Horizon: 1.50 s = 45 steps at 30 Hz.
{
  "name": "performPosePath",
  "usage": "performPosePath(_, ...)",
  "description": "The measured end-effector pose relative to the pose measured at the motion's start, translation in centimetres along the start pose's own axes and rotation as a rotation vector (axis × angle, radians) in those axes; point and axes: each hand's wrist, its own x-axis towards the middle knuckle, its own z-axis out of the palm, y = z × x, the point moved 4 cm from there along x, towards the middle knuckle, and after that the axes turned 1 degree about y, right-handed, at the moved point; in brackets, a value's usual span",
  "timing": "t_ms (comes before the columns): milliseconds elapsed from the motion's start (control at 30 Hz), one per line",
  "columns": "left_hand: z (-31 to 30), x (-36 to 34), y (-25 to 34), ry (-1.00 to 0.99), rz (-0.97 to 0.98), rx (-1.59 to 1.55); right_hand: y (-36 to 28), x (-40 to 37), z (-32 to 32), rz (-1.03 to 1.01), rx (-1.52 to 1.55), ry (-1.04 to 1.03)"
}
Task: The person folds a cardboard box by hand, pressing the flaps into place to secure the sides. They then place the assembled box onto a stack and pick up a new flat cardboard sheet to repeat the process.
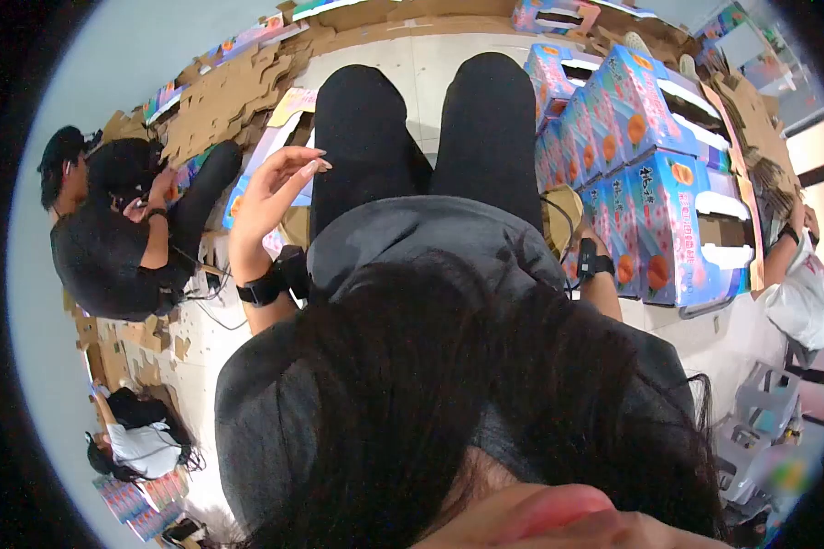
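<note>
Left hand: The left hand (273, 190), raised beside the wearer's left thigh (361, 128), is partly open, fingers loosely bent, with nothing visible in its hold.
Right hand: Low beside the waist, the right hand (590, 243) is partly hidden; how far it is open, or whether it grips anything, cannot be told.
Printed carton: A blue-and-lavender printed carton (267, 145) lies behind the left hand in this view, partly covered by it; contact cannot be judged.
Stacked cartons: Peach-printed stacked cartons (652, 220) stand just beyond the right hand, on the wearer's right.
Co-workers: A person in black (110, 247) sits at left; another person's arm (780, 261) shows beyond the stack.
</note>
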Motion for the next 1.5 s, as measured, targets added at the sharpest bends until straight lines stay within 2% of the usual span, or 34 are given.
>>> performPosePath(167, -0.6, -0.6, -0.2, 0.018, 0.041, 0.045, -1.8, 0.8, -0.2, 0.013, -0.094, -0.030)
performPosePath(233, -1.7, -1.2, -1.1, 0.007, -0.027, 0.112, -3.1, 1.8, -0.2, 0.055, -0.223, -0.051)
performPosePath(267, -1.9, -1.5, -0.9, -0.005, -0.060, 0.154, -7.6, 0.1, 1.9, 0.001, 0.032, -0.070)
performPosePath(333, -2.9, -2.5, -1.5, 0.001, -0.171, 0.219, -9.6, 0.1, 3.8, 0.070, 0.306, -0.102)
performPosePath(367, -3.5, -2.9, -2.0, -0.002, -0.252, 0.263, -9.3, 0.9, 3.3, 0.179, 0.318, -0.106)
performPosePath(400, -4.0, -3.3, -1.8, 0.038, -0.230, 0.298, -8.9, 1.6, 2.7, 0.288, 0.328, -0.102)
performPosePath(500, -6.5, -4.5, -5.1, 0.178, -0.444, 0.404, -7.6, 3.3, 1.1, 0.144, 0.256, -0.118)
performPosePath(533, -7.7, -4.8, -6.4, 0.234, -0.493, 0.477, -8.4, 2.5, 0.9, 0.199, 0.144, -0.190)
performPosePath(633, -9.8, -5.6, -9.5, 0.259, -0.595, 0.654, -8.7, 2.3, 0.6, 0.008, -0.063, -0.177)
performPosePath(667, -10.5, -5.6, -10.6, 0.238, -0.586, 0.708, -8.7, 2.1, 0.6, 0.040, -0.028, -0.146)
performPosePath(733, -11.7, -6.1, -15.2, 0.341, -0.593, 0.682, -9.3, 1.2, 1.2, 0.102, 0.042, -0.082)
performPosePath(767, -12.0, -6.2, -17.7, 0.394, -0.595, 0.670, -8.7, 1.6, 0.8, 0.058, 0.008, -0.088)
performPosePath(867, -11.3, -5.0, -23.7, 0.483, -0.220, 0.548, -7.1, 2.9, -0.3, -0.027, -0.056, -0.115)
performPosePath(967, -8.9, -4.7, -23.8, 0.581, -0.291, 1.003, -7.1, 3.2, -0.3, -0.012, -0.037, -0.149)
performPosePath(1033, -8.4, -3.9, -25.5, 0.457, -0.420, 1.079, -7.3, 2.9, -0.2, 0.001, -0.024, -0.164)
performPosePath(1100, -7.8, -3.3, -25.4, 0.313, -0.622, 1.219, -8.3, 2.5, -0.4, -0.018, -0.281, -0.161)
performPosePath(1133, -7.9, -3.1, -25.0, 0.294, -0.636, 1.237, -8.4, 2.4, -0.4, -0.011, -0.308, -0.168)
performPosePath(1233, -8.5, -2.5, -23.8, 0.451, -0.723, 1.158, -8.3, 2.3, -0.4, 0.027, -0.290, -0.192)
performPosePath(1400, -11.4, -0.2, -22.8, 0.647, -0.626, 1.153, -8.0, 2.5, -1.0, 0.069, -0.269, -0.233)
performPosePath(1500, -13.7, 0.4, -19.9, 0.771, -0.531, 1.161, -9.1, 2.1, -1.9, -0.107, -0.469, -0.109)
